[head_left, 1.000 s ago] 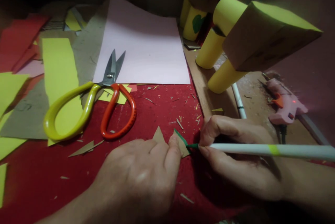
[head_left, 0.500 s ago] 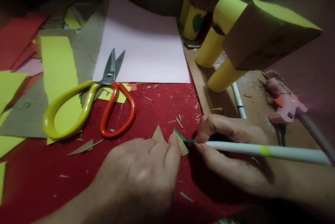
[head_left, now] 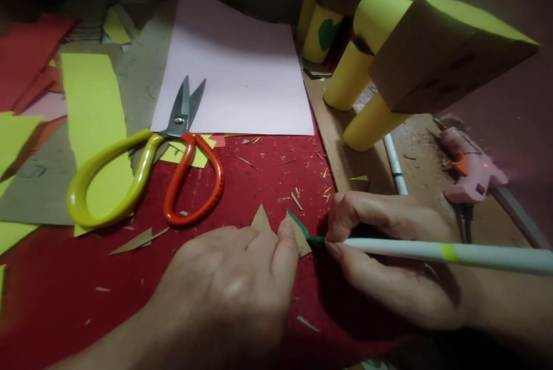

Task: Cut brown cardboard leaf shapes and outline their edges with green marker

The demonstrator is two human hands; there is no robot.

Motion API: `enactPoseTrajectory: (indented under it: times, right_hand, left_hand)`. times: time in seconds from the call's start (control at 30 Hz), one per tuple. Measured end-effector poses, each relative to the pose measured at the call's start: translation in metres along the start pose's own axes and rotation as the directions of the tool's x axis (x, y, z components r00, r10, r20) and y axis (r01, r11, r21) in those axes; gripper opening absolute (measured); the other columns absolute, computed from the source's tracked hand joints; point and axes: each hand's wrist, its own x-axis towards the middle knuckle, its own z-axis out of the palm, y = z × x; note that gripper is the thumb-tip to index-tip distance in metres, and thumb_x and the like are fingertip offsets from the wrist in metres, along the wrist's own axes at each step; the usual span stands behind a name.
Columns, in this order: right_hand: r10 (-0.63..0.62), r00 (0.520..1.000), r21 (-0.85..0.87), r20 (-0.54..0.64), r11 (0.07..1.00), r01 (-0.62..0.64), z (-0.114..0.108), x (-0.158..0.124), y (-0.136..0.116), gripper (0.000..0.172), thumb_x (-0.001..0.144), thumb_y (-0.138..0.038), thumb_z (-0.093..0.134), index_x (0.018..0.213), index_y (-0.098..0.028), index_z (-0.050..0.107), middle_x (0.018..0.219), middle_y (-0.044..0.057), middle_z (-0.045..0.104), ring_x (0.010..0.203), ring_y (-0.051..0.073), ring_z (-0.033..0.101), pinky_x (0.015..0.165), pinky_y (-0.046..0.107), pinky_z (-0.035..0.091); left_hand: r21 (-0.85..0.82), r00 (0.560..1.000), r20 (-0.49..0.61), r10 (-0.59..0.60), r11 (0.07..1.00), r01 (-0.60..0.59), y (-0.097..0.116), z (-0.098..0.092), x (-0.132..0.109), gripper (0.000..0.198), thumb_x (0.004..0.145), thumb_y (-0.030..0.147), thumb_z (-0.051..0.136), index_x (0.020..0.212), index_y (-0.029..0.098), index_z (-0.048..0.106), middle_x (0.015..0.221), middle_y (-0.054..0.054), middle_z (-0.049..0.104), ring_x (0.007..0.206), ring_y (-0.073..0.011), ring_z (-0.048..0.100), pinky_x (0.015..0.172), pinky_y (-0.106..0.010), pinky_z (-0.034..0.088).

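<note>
My left hand (head_left: 235, 283) lies knuckles up on the red sheet (head_left: 64, 289), fingertips pressing down a small brown cardboard cut-out (head_left: 298, 237) with pointed tips and a green-coloured edge. My right hand (head_left: 389, 255) is closed round a long white marker pen (head_left: 432, 250) with a yellow-green band. The pen's green tip touches the cut-out's right edge. Most of the cut-out is hidden under my left fingers.
Scissors (head_left: 173, 157) with one yellow and one orange handle lie left of centre on a pink sheet (head_left: 242, 76). Yellow, red and brown paper scraps (head_left: 93, 110) lie at left. A cardboard model on yellow tube legs (head_left: 406, 64) stands at right, beside a pink glue gun (head_left: 469, 168).
The pen tip slid a little along the cut-out's green edge, left and then back right. My left hand has kept its place on the cut-out.
</note>
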Motion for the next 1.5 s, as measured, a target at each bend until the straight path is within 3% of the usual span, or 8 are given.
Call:
enactPoseTrajectory:
  times: [0.53, 0.8, 1.0, 1.5]
  right_hand:
    - [-0.056, 0.998, 0.01, -0.001, 0.998, 0.056, -0.0009, -0.0025, 0.0009, 0.018, 0.066, 0.001, 0.051, 0.066, -0.018, 0.052, 0.055, -0.005, 0.053, 0.045, 0.005, 0.044, 0.042, 0.02, 0.032]
    - [0.009, 0.997, 0.02, 0.08, 1.0, -0.011, -0.0043, -0.0018, 0.0001, 0.02, 0.065, 0.0, 0.05, 0.065, -0.019, 0.05, 0.055, -0.005, 0.053, 0.045, 0.007, 0.045, 0.042, 0.022, 0.033]
    - [0.048, 0.999, 0.101, -0.022, 0.994, -0.046, -0.0085, 0.0028, -0.0028, 0.016, 0.068, -0.005, 0.051, 0.059, -0.019, 0.051, 0.05, -0.005, 0.053, 0.042, 0.006, 0.044, 0.04, 0.019, 0.034]
    - [0.006, 0.998, 0.005, 0.068, 1.0, -0.006, -0.0039, -0.003, 0.0, 0.021, 0.065, 0.001, 0.052, 0.069, -0.02, 0.051, 0.058, -0.004, 0.054, 0.047, 0.008, 0.046, 0.043, 0.022, 0.034]
  left_hand:
    - [0.003, 0.999, 0.042, -0.028, 1.0, 0.028, 0.0009, -0.001, -0.0023, 0.034, 0.08, 0.005, 0.035, 0.09, 0.008, 0.067, 0.061, -0.008, 0.071, 0.043, -0.022, 0.063, 0.034, -0.031, 0.046]
    - [-0.024, 0.999, 0.034, -0.033, 0.999, 0.033, 0.0001, -0.001, -0.0002, 0.032, 0.079, 0.005, 0.037, 0.086, 0.007, 0.068, 0.058, -0.008, 0.069, 0.041, -0.024, 0.062, 0.031, -0.034, 0.044]
    - [0.014, 0.999, 0.034, -0.014, 1.0, 0.014, 0.001, -0.0018, -0.0012, 0.031, 0.08, 0.006, 0.038, 0.088, 0.006, 0.068, 0.06, -0.009, 0.069, 0.041, -0.025, 0.063, 0.031, -0.034, 0.045]
    - [-0.034, 0.998, 0.061, -0.035, 0.999, 0.037, 0.0018, -0.0012, -0.0002, 0.033, 0.076, 0.005, 0.039, 0.087, 0.006, 0.07, 0.063, -0.01, 0.071, 0.043, -0.0259, 0.064, 0.031, -0.036, 0.047]
